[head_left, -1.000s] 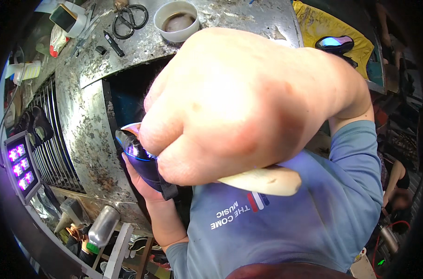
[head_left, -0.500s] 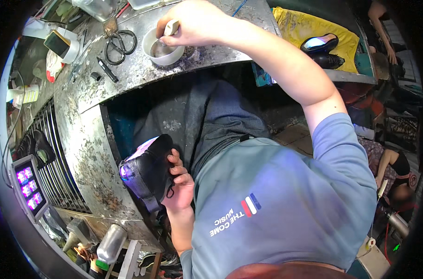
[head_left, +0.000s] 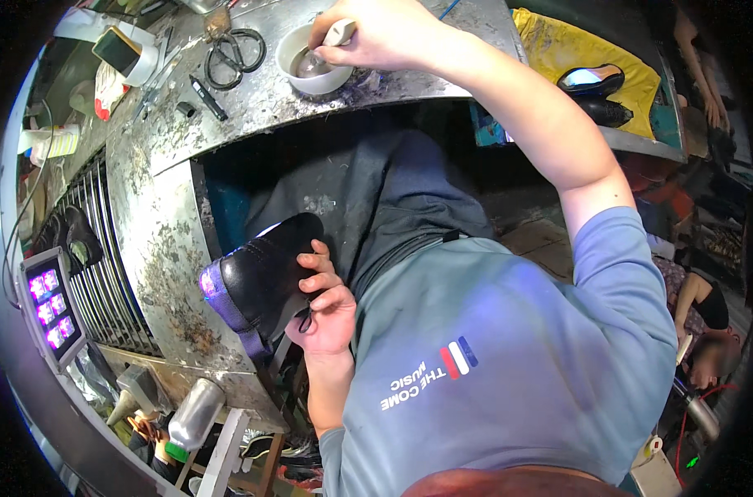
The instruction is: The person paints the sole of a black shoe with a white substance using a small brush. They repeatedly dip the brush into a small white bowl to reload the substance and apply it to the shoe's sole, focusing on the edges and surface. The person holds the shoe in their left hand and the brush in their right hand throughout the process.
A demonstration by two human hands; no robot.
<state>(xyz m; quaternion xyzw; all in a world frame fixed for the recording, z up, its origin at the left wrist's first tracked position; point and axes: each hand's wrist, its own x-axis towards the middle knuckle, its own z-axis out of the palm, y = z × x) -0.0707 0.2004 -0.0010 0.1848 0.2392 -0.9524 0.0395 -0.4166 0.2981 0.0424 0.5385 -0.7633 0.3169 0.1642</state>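
Note:
My left hand (head_left: 328, 300) is closed around a black shoe (head_left: 269, 277) with a shiny iridescent patch at its end, held tilted above my lap beside the bench edge. A thin black loop hangs by my palm. Up at the bench, my right hand (head_left: 384, 35) pinches a tool with a pale, stubby handle (head_left: 340, 33). Its lower end reaches into a small white bowl (head_left: 331, 81) and is partly hidden by my fingers, so its kind is unclear. Greyish, wet-looking matter shows inside the bowl.
Left of the bowl lie black scissors (head_left: 235, 62) and a black marker (head_left: 208, 98) with its cap apart. A purple-lit lamp panel (head_left: 52, 308) stands beside a metal grate (head_left: 111, 265). On the right, shoes (head_left: 591, 80) rest on yellow cloth (head_left: 550, 41). Another person (head_left: 697, 298) is beyond.
The shoe has turned and risen slightly in my left hand, showing more of its black side. My right hand stays at the bowl with the tool. The whole view has shifted a little.

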